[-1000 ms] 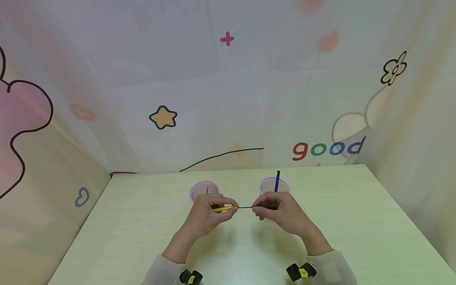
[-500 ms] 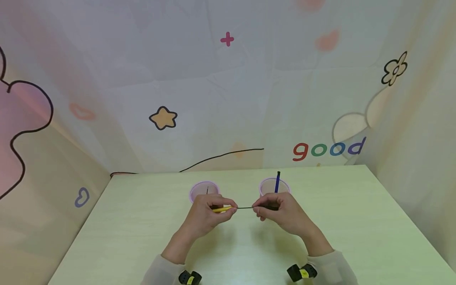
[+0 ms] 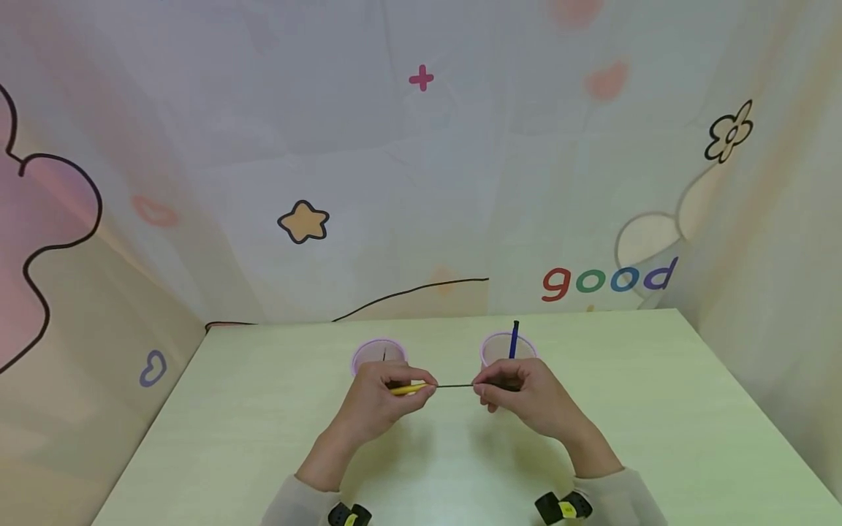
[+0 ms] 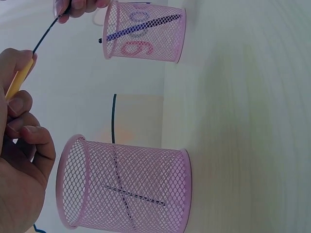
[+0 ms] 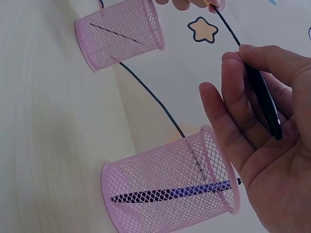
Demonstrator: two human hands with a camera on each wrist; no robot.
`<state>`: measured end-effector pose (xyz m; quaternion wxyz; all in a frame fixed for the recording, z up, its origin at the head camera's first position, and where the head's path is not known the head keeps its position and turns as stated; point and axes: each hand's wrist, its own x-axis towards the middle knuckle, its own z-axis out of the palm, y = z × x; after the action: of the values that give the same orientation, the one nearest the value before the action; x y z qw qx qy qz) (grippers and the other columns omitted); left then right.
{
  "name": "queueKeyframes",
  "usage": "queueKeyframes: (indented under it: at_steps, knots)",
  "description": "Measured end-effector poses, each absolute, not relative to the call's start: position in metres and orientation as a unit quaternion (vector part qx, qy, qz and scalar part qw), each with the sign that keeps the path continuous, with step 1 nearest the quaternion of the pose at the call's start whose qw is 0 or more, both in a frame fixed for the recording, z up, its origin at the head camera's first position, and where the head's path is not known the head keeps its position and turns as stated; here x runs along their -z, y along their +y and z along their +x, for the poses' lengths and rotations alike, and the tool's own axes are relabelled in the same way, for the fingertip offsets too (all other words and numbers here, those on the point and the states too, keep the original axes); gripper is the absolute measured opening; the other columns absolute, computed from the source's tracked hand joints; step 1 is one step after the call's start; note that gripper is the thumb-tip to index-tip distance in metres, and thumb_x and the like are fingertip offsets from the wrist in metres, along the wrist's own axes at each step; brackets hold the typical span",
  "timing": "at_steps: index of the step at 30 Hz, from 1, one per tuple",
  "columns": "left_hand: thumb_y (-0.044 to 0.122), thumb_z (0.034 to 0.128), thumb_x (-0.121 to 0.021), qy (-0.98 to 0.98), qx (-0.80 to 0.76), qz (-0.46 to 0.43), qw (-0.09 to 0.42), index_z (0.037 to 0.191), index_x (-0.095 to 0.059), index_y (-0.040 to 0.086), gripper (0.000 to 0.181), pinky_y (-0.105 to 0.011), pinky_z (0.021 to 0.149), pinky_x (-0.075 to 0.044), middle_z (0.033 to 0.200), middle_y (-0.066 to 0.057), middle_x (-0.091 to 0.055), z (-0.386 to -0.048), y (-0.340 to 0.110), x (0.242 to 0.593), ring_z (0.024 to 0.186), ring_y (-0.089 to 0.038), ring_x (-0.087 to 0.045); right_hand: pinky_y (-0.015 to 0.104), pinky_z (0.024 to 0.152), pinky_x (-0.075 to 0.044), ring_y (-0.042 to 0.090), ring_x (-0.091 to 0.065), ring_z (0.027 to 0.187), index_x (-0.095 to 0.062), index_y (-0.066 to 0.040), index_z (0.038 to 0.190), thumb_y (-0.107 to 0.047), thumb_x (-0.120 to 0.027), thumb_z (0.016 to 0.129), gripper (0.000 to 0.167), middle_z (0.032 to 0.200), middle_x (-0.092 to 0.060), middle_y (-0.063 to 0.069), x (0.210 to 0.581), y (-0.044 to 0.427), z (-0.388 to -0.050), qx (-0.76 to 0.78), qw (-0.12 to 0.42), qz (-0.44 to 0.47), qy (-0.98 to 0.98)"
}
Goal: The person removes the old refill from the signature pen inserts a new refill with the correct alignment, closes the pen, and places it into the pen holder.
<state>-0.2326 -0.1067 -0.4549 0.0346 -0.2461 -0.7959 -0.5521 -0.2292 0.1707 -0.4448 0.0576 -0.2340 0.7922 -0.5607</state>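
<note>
My left hand (image 3: 381, 400) pinches a yellow pen barrel (image 4: 19, 79) between thumb and fingertips. My right hand (image 3: 538, 398) holds a black tapered pen part (image 5: 262, 94), thumb against fingers, its pointed end toward the palm. A thin dark refill (image 3: 455, 386) spans the gap from the yellow barrel to the right fingertips. Both hands are raised off the table, level with each other. Behind the left hand stands a pink mesh pen cup (image 4: 131, 167) with a thin dark stick (image 4: 138, 195) inside. Another pink mesh cup (image 5: 155, 177), behind the right hand, contains a blue pen (image 3: 514, 340).
A pale wooden-looking table (image 3: 230, 438) lies under the hands and cups. Along its back edge hangs a printed curtain (image 3: 395, 183), and more cloth closes off both sides. The cups stand apart near the back edge.
My right hand has shifted slightly right, away from the left, so more of the thin refill shows between them. The grips look the same, and the cups have not moved.
</note>
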Motion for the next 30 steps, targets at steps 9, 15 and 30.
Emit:
queueKeyframes:
  at_steps: [9, 15, 30]
  knots:
    - [0.018, 0.0903, -0.082, -0.798, 0.548, -0.248, 0.043, 0.093, -0.083, 0.02, 0.004, -0.022, 0.065, -0.057, 0.089, 0.001, -0.077, -0.2327, -0.1088, 0.4561, 0.078, -0.005, -0.06, 0.029, 0.071, -0.061, 0.016, -0.069, 0.072, -0.074, -0.002, 0.103, -0.015, -0.074, 0.096, 0.015, 0.086, -0.072, 0.011, 0.4467, 0.1728, -0.2289, 0.572, 0.059, -0.237, 0.783]
    - [0.018, 0.0906, -0.082, -0.796, 0.551, -0.247, 0.039, 0.093, -0.083, 0.02, 0.004, -0.021, 0.062, -0.055, 0.088, 0.004, -0.076, -0.233, -0.1091, 0.4553, 0.076, -0.006, -0.058, 0.032, 0.072, -0.063, 0.018, -0.071, 0.072, -0.073, -0.004, 0.103, -0.015, -0.075, 0.096, 0.013, 0.086, -0.074, 0.01, 0.447, 0.1732, -0.2289, 0.577, 0.062, -0.232, 0.781]
    - [0.018, 0.0904, -0.082, -0.793, 0.552, -0.252, 0.051, 0.093, -0.083, 0.017, 0.003, -0.02, 0.061, -0.053, 0.086, 0.002, -0.075, -0.2331, -0.1074, 0.4532, 0.074, -0.005, -0.057, 0.034, 0.071, -0.063, 0.019, -0.072, 0.072, -0.068, -0.004, 0.102, -0.015, -0.074, 0.097, 0.013, 0.086, -0.075, 0.012, 0.445, 0.1736, -0.2308, 0.587, 0.062, -0.23, 0.774]
